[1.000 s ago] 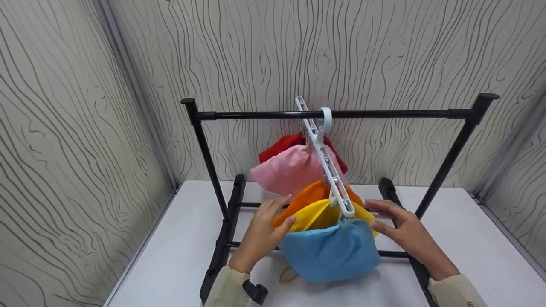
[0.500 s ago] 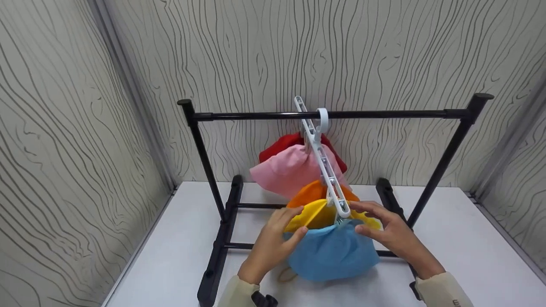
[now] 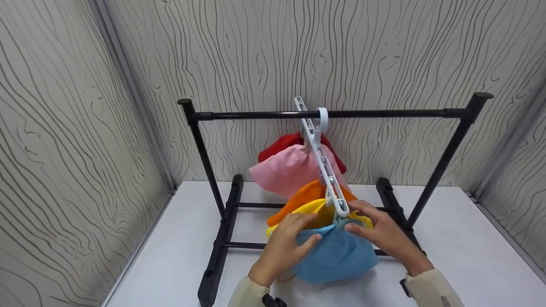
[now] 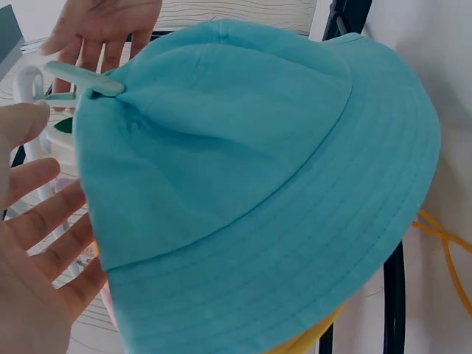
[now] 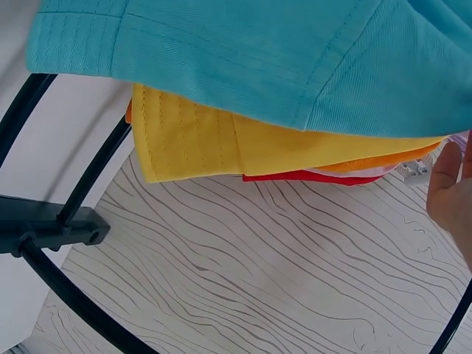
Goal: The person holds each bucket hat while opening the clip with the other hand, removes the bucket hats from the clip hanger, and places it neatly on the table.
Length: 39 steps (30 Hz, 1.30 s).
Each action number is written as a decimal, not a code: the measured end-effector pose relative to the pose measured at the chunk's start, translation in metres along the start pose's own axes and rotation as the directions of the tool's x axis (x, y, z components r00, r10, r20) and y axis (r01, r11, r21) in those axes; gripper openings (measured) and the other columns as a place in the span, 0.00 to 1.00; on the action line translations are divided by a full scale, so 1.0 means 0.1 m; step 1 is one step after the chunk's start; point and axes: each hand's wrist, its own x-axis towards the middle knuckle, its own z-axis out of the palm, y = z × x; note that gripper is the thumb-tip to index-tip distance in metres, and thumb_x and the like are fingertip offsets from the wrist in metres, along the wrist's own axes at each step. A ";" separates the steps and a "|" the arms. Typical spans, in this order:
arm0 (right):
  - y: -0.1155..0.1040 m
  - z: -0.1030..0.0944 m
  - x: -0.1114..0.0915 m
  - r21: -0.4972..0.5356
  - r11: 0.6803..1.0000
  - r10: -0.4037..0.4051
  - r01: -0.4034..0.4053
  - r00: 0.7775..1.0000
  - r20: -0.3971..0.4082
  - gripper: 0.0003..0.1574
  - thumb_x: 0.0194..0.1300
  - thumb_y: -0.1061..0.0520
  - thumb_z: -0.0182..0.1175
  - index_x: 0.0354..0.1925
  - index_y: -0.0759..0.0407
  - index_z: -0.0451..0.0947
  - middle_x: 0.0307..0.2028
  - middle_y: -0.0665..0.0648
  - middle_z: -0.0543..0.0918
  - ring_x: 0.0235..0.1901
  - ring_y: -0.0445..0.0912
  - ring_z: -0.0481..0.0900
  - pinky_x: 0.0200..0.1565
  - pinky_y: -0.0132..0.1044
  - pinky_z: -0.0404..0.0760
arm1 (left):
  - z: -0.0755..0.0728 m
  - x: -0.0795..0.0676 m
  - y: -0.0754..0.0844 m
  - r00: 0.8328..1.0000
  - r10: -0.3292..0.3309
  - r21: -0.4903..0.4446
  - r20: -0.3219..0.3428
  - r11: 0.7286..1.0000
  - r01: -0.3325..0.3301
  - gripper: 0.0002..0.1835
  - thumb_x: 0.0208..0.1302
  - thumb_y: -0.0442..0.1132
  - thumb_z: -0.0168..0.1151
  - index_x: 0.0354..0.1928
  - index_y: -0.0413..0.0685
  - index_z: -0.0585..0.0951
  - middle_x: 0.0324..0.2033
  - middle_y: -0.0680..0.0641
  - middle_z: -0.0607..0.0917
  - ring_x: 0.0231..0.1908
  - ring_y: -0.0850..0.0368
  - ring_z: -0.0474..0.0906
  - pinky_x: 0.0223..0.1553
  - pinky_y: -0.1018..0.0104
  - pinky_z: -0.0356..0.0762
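A light blue bucket hat (image 3: 337,258) hangs by a pale clip (image 4: 87,78) from the near end of a white clip hanger (image 3: 323,162). My left hand (image 3: 285,245) is at the hat's left side, fingers spread and fairly straight, the fingertips at the fabric in the left wrist view. On the other side, my right hand (image 3: 381,230) is beside the hanger's end, with its thumb near the blue hat and its fingers extended. Neither hand grips anything. Behind hang a yellow hat (image 5: 188,136), an orange hat (image 3: 294,204), a pink hat (image 3: 286,168) and a red hat (image 3: 279,147).
The hanger's hook (image 3: 325,121) sits over the top bar (image 3: 392,114) of a black rack, whose feet (image 3: 215,260) stand on a white table (image 3: 162,243). A wood-patterned wall (image 3: 256,51) rises close behind. A thin yellow-orange cord (image 4: 442,240) shows below the blue hat.
Both hands have moved inward from the hats' sides toward the hanger's near end, the left going right and the right going left. The blue hat's visible left part is now more covered.
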 end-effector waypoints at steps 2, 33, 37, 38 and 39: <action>-0.01 0.01 0.00 0.002 1.000 -0.006 0.006 1.000 -0.001 0.30 0.58 0.52 0.61 0.58 0.55 0.68 0.59 0.57 0.69 0.56 0.55 0.67 0.55 0.61 0.63 | 0.02 0.00 0.01 1.000 -0.015 -0.004 0.017 1.000 0.015 0.28 0.58 0.60 0.52 0.60 0.62 0.68 0.55 0.63 0.71 0.55 0.65 0.65 0.58 0.61 0.66; -0.03 0.10 0.01 0.068 0.998 -0.009 0.008 1.000 0.018 0.28 0.59 0.53 0.60 0.58 0.50 0.69 0.57 0.52 0.71 0.56 0.51 0.66 0.55 0.57 0.66 | 0.21 0.07 0.05 1.000 0.017 0.101 -0.026 0.995 -0.015 0.21 0.58 0.54 0.57 0.54 0.62 0.75 0.47 0.64 0.76 0.49 0.67 0.69 0.56 0.64 0.68; -0.04 0.12 -0.01 0.057 0.998 -0.042 0.041 0.999 0.016 0.27 0.59 0.55 0.60 0.57 0.50 0.70 0.57 0.52 0.71 0.54 0.49 0.67 0.56 0.57 0.66 | 0.22 0.06 0.06 0.996 0.067 0.136 -0.057 0.989 -0.059 0.19 0.59 0.53 0.57 0.52 0.60 0.76 0.45 0.62 0.77 0.47 0.67 0.70 0.55 0.66 0.69; -0.04 0.12 -0.01 0.063 0.997 -0.050 0.049 0.999 0.017 0.27 0.59 0.55 0.60 0.57 0.50 0.70 0.56 0.51 0.71 0.54 0.48 0.67 0.56 0.57 0.65 | 0.22 0.06 0.06 0.994 0.082 0.144 -0.065 0.987 -0.072 0.19 0.59 0.53 0.57 0.52 0.59 0.77 0.45 0.62 0.77 0.47 0.67 0.70 0.54 0.67 0.69; -0.05 0.13 -0.01 0.067 0.996 -0.058 0.057 0.998 0.017 0.26 0.59 0.56 0.60 0.57 0.50 0.70 0.56 0.51 0.72 0.54 0.47 0.68 0.56 0.57 0.64 | 0.23 0.05 0.06 0.993 0.096 0.150 -0.071 0.985 -0.085 0.19 0.59 0.53 0.57 0.51 0.59 0.77 0.44 0.62 0.78 0.47 0.66 0.70 0.54 0.67 0.69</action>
